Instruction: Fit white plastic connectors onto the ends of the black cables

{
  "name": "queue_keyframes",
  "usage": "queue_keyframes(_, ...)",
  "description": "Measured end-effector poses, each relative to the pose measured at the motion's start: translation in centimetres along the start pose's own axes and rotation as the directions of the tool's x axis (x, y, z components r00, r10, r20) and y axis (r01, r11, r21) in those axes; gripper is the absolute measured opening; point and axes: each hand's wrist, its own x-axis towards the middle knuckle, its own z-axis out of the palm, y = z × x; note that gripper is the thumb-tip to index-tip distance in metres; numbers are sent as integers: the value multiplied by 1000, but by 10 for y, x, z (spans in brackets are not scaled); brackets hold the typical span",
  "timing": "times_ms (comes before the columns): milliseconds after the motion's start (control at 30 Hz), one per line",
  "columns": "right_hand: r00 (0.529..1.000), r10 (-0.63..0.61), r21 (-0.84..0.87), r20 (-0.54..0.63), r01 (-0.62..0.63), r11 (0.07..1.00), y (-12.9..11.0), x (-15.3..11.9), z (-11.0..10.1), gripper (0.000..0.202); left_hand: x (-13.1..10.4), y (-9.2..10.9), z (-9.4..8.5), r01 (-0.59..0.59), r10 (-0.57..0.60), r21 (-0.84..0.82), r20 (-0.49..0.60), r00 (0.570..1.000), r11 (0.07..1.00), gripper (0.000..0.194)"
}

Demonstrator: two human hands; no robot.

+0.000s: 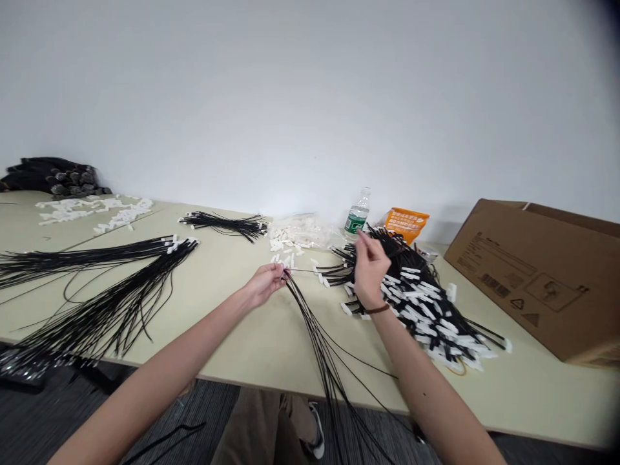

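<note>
My left hand (266, 283) is closed around one end of a bundle of thin black cables (314, 329). From there the cables fan out and hang over the table's front edge. White connector pieces show just beyond its fingertips. To the right, my right hand (371, 265) is raised with thumb and fingers pinched together. What it pinches, if anything, I cannot make out. Behind and below that hand lies a large pile of black cables with white connectors (421, 310). A thin dark line runs rightward from my left fingertips towards this pile.
A clear plastic bag of small white parts (305, 231) lies at the back, near a water bottle (357, 216) and an orange packet (407, 223). A cardboard box (537, 278) stands right. More cable bundles (116, 290) and white pieces (121, 213) lie left.
</note>
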Motion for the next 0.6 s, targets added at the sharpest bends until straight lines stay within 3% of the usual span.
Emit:
queue_keyframes(33,987,-140,-110,81,149,983,0,-7,3,21,0,0,1,2,-2,-7,18,1000,1000,11)
queue_keyframes(100,897,-336,-231,286,405,885,-1,-22,9,16,-1,-1,2,2,-1,-23,49,999,1000,10)
queue_keyframes(200,727,-453,-305,516,650,696,1,-39,15,16,0,-2,3,-4,8,-59,67,998,998,10)
queue_keyframes(300,626,-492,-357,604,765,535,3,-47,18,16,2,-2,2,-22,29,-93,78,997,995,11)
queue_keyframes(433,590,-517,-381,620,803,459,4,-48,18,17,2,-1,3,-33,43,-121,79,996,992,11)
queue_keyframes(600,589,-496,-372,638,800,472,4,-47,18,18,0,1,5,-45,53,-128,64,997,991,10)
